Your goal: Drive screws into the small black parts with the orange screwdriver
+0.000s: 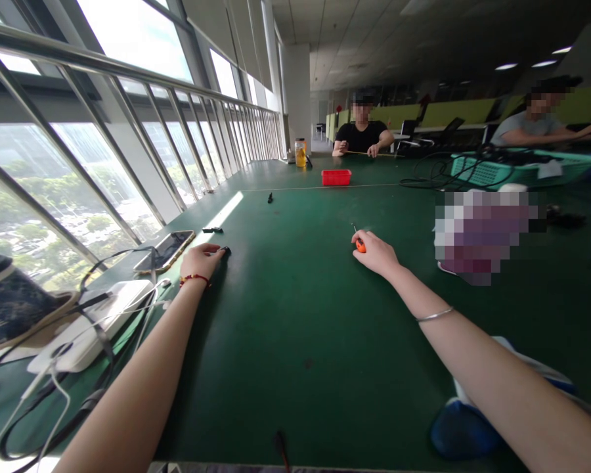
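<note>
My right hand (pixel 378 255) is closed around a screwdriver with an orange handle (pixel 360 245). Its thin metal shaft points away from me over the green tabletop (pixel 285 295). On the left side of the table, the fingertips of my left hand (pixel 201 260) pinch a small black part (pixel 226 251), too small to name more exactly. Just beyond that hand lies another small black piece (pixel 213 230), and a further black piece (pixel 270 197) rests farther back.
A phone (pixel 170 251), a white power strip (pixel 96 322) and cables crowd the left edge by the railing. Farther back stand a red tray (pixel 335 177) and a jar (pixel 300 154). A teal basket (pixel 522 172) is at right. Two people sit beyond.
</note>
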`<state>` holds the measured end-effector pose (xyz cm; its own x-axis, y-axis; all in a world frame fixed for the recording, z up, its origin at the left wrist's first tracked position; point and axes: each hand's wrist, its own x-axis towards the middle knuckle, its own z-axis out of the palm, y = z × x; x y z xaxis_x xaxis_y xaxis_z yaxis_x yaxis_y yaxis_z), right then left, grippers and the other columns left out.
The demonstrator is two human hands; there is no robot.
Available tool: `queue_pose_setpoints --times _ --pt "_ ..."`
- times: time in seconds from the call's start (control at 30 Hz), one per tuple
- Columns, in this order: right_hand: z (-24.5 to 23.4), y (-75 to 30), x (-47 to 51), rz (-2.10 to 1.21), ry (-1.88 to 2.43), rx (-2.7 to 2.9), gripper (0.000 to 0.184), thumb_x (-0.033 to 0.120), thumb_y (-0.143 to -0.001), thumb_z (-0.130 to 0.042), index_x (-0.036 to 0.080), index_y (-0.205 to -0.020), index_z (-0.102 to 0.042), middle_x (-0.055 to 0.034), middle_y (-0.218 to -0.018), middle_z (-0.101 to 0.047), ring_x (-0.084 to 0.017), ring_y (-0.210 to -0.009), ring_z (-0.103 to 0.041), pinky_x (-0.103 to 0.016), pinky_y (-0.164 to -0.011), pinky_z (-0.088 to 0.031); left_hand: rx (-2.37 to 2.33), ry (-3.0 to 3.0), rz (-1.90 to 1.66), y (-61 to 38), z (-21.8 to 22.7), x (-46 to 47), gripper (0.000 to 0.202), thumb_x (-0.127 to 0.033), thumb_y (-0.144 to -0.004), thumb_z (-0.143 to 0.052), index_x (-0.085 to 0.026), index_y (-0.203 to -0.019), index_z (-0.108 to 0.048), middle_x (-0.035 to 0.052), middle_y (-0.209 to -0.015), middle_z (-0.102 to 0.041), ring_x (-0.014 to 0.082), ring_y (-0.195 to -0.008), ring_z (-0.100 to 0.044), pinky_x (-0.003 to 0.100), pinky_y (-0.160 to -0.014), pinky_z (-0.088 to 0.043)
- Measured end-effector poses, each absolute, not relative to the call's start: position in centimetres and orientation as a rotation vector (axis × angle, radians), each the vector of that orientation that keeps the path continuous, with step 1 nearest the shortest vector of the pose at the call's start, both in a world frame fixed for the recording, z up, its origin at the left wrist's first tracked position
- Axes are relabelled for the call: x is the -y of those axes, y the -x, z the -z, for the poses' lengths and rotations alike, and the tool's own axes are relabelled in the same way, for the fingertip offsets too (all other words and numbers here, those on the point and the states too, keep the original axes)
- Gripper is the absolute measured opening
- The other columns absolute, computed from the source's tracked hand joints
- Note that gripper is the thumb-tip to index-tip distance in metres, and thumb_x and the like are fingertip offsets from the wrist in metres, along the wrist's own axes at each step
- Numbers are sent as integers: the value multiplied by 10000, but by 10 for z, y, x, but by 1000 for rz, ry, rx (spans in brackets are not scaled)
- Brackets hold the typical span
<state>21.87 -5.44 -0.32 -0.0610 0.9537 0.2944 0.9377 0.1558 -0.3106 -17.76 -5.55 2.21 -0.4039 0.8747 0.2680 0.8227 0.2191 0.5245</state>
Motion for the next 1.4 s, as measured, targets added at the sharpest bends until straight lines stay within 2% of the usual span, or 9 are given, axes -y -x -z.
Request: queue_pose_setpoints --times 0.23,0.63,0.77,0.97,1.13,1.4 --pt "3 -218 56 -42 1793 2011 192 256 -757 -487 248 -947 -514 -32 -998 -573 -164 -731 -559 -260 -538 -371 -2436 -1647 -920 177 -22 56 362 -455 -697 -582 -216 -931 -718 48 -896 -706 248 -898 -622 299 -753 -489" --pt "4 -218 56 -34 1781 2005 195 261 -755 -494 244 -946 -525 -34 -1003 -592 -173 -745 -564 -266 -544 -370 -2472 -1717 -858 176 -20 55 372 -451 -706 -569 -205 -948 -709 62 -966 -700 272 -928 -618 334 -771 -491" --pt "-9 -213 60 -20 1683 1941 146 328 -798 -476 258 -906 -545 -14 -922 -634 -192 -774 -580 -265 -545 -362 -2468 -1796 -815 173 -17 52 338 -421 -708 -580 -204 -931 -712 69 -981 -696 271 -942 -613 331 -767 -491" --pt "-62 -208 65 -27 1359 1580 177 401 -826 -471 229 -842 -512 -8 -770 -605 -157 -674 -566 -256 -570 -393 -1932 -2130 -814 111 -14 54 237 -328 -710 -606 -185 -868 -709 44 -903 -705 203 -866 -635 278 -764 -489" --pt "-101 -202 81 -34 1161 1623 249 373 -830 -475 214 -641 -451 17 -604 -478 -124 -592 -484 -260 -600 -398 -1525 -2324 -712 28 -10 59 179 -277 -702 -624 -198 -838 -709 19 -856 -691 169 -793 -622 272 -734 -487" --pt "-98 -192 87 -4 1189 1736 245 320 -782 -512 207 -571 -459 15 -571 -483 -121 -550 -443 -261 -586 -379 -1460 -2452 -831 -26 2 69 124 -230 -718 -611 -190 -815 -679 30 -845 -658 188 -835 -572 311 -777 -479"
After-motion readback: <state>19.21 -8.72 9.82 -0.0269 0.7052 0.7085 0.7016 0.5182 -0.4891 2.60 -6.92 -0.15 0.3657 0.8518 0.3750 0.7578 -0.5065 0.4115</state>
